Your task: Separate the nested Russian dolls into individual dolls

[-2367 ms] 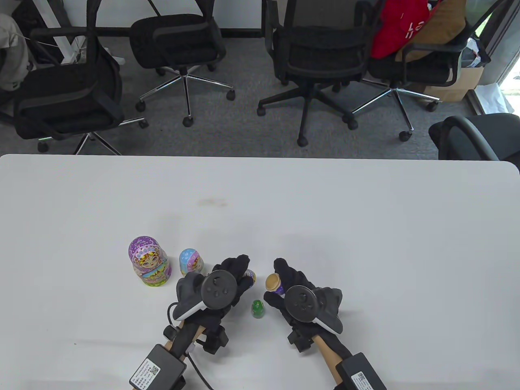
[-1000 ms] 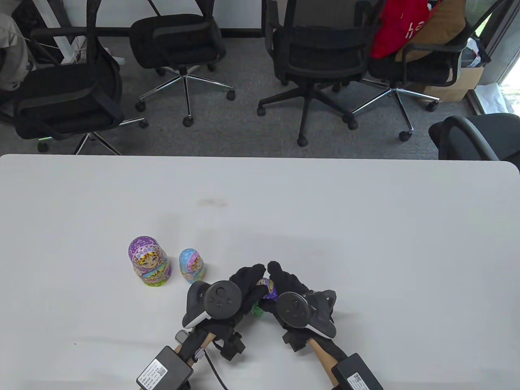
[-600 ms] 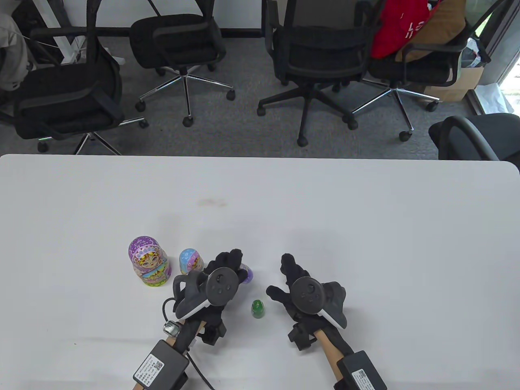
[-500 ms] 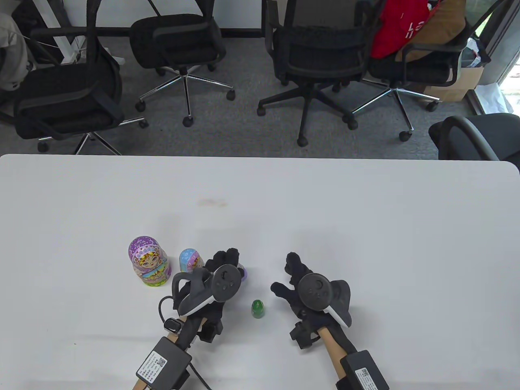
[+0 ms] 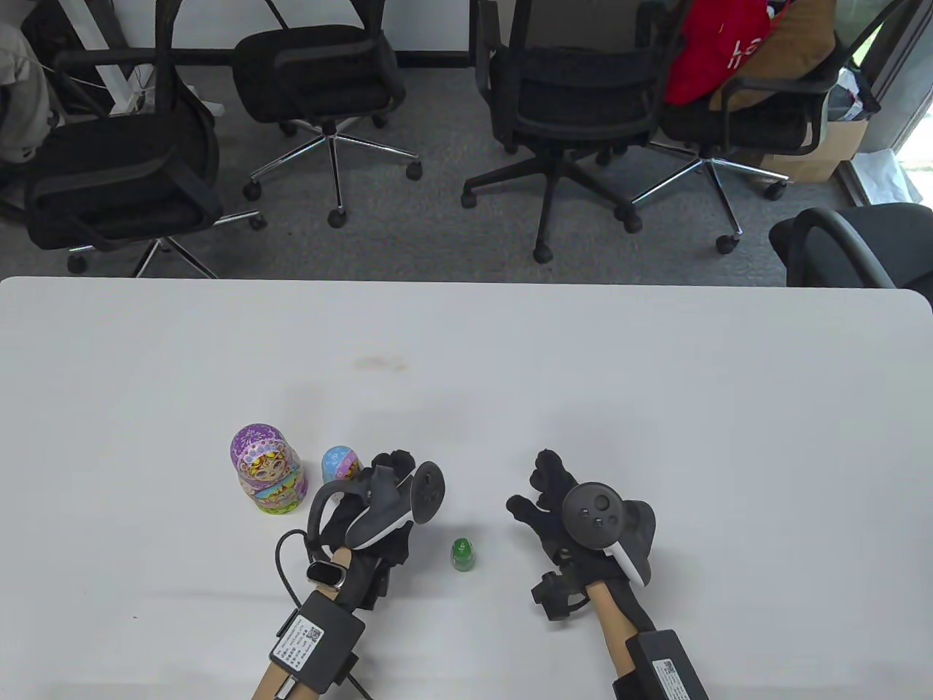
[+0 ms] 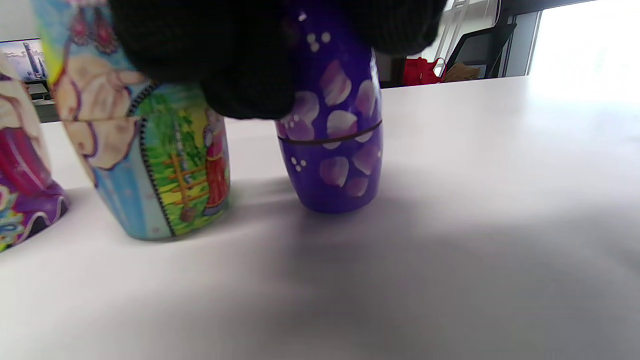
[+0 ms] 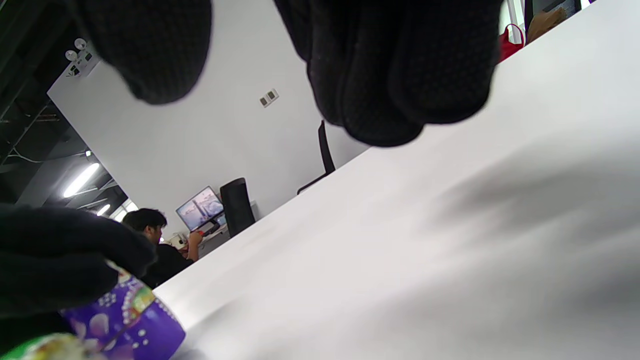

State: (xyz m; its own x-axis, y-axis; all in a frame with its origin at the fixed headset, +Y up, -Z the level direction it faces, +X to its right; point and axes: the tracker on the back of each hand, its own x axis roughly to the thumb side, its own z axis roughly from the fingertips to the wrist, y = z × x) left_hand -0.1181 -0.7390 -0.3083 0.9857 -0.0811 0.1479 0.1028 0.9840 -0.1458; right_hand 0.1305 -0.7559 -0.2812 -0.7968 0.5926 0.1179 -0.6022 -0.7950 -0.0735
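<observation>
The left hand (image 5: 379, 503), gloved in black, gripped the top of a dark purple doll (image 6: 332, 130) that stood upright on the white table (image 5: 656, 408). Only the left wrist view showed this plainly: fingers (image 6: 240, 65) curled over the doll's head, a seam line round its middle, its base on the tabletop. From the table view the hand and its tracker hid that doll completely. Just beside it, to the left, stood a blue doll (image 5: 341, 464), and the wrist view showed a painted garden scene on its side. Farther left, the largest doll (image 5: 267, 469), lilac with a painted face, stood near the blue one. A tiny green doll (image 5: 463, 554) stood alone between the two hands, touching neither. The right hand (image 5: 561, 503) hovered apart on the right, fingers relaxed and spread, holding nothing. The right wrist view looked low across the table and caught the purple doll under the other glove at its bottom left corner. Black office chairs (image 5: 321, 80) stood beyond the table.
</observation>
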